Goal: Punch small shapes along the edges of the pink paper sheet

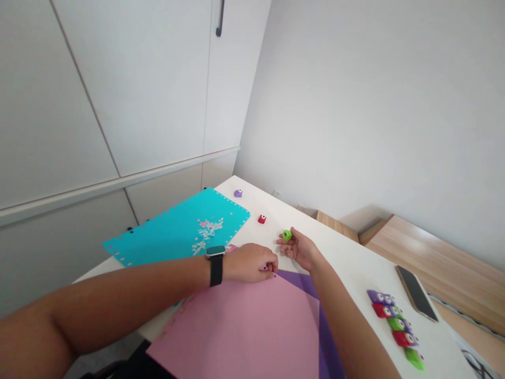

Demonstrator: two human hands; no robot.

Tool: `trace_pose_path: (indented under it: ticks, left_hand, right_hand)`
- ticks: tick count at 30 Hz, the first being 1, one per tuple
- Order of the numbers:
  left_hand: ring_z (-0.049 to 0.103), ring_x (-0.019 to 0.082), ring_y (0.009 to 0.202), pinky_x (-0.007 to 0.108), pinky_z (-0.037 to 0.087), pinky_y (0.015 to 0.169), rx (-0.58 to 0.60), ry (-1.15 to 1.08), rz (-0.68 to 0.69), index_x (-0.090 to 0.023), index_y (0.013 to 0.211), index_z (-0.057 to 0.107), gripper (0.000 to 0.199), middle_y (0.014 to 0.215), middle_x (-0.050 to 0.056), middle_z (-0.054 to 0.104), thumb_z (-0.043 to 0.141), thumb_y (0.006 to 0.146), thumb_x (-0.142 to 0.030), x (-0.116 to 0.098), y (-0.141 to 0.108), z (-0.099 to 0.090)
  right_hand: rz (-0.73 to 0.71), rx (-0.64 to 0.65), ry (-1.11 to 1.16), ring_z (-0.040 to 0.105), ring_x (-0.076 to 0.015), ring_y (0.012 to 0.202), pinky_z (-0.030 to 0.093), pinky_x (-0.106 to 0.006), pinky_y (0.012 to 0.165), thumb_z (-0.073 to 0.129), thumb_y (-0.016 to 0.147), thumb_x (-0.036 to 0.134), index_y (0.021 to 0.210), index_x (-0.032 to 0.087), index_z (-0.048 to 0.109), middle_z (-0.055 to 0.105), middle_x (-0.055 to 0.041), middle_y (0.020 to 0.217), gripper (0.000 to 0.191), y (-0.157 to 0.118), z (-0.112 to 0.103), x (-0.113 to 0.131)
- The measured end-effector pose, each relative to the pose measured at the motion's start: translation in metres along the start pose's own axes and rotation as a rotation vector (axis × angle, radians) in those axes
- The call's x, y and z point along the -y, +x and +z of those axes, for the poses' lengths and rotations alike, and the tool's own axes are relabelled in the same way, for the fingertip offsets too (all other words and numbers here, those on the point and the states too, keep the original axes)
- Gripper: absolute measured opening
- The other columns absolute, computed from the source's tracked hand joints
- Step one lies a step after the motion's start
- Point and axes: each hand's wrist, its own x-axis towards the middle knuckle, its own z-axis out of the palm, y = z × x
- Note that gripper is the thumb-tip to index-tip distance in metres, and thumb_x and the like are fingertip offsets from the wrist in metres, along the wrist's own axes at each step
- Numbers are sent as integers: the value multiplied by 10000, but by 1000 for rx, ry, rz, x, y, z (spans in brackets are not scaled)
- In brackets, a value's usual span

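Two hands work for me here. Near the left edge of the table [355, 263] lies a cyan sheet [169, 234]. My left hand [250, 263], fingers curled closed, pinches the pink sheet [260, 326]. By the right edge, the green craft punch [287, 235] is at the fingertips of my loosely gripping, half-open right hand [296, 249]; its long axis and pointing I can't tell.

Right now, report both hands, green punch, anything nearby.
Right hand holding green punch. Left hand at pink sheet's edge. Red punch beyond, on table.
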Motion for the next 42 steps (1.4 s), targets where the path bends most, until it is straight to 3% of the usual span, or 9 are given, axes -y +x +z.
trace_pose_path:
  ticks: [6,11,17,21,24,27,34,38,42]
  left_hand:
    - [690,195,852,263,437,712,-8,22,30,-251,952,718,126,941,7,751,650,860,-306,4,-1,1]
    - [690,203,843,275,446,714,-28,23,51,-248,946,720,133,947,15,749,639,852,-294,6,-2,3]
    - [693,206,836,281,450,708,-46,53,32,-256,1011,726,198,943,10,748,640,836,-291,7,-3,5]
    - [690,191,847,268,446,718,-46,59,36,-259,980,736,178,943,0,748,620,848,-282,6,-2,2]
    - [688,186,836,260,432,696,-31,39,4,-259,947,743,167,908,-5,753,612,846,-281,6,-1,0]
    - [687,180,810,250,415,662,-14,-12,-55,-267,946,750,177,882,-9,756,610,841,-291,7,1,-1]
    - [677,174,784,235,403,646,44,-100,-103,-255,961,758,212,898,7,758,600,854,-347,9,6,-3]
    - [663,175,792,237,396,675,37,-96,-81,-241,908,753,194,886,11,747,601,853,-349,9,8,-3]
    - [642,171,778,235,376,662,37,-100,-73,-241,911,742,208,864,5,730,591,867,-377,10,10,-1]
  right_hand:
    - [-172,-177,-251,557,-114,510,384,-225,434,519,938,581,868,171,582,696,-91,838,421,45,11,6]
    - [-367,-316,-526,618,-155,738,479,-278,670,782,743,480,974,206,642,689,-60,1016,385,69,19,14]
    - [-493,-313,-747,633,-213,964,481,-333,850,740,778,449,1025,236,706,717,-41,1074,328,79,36,13]
    - [-506,-355,-799,653,-195,857,513,-336,810,677,822,522,1157,234,689,721,-59,1154,442,68,28,14]
    - [-486,-427,-821,636,-158,692,532,-340,742,564,884,561,1295,212,613,709,-84,1198,541,41,-8,21]
    - [-433,-501,-873,647,-166,702,532,-338,732,543,881,553,1280,204,622,706,-100,1210,536,-10,-70,27]
    - [-83,-616,-1061,692,-272,814,500,-375,784,695,690,378,853,165,770,769,-136,910,278,-172,-215,-2]
    - [73,-609,-1101,689,-270,768,489,-359,732,678,654,352,779,171,767,764,-107,823,237,-237,-249,-32]
    - [150,-563,-1122,678,-260,827,473,-336,742,624,723,420,828,187,758,756,-72,834,289,-266,-256,-55]
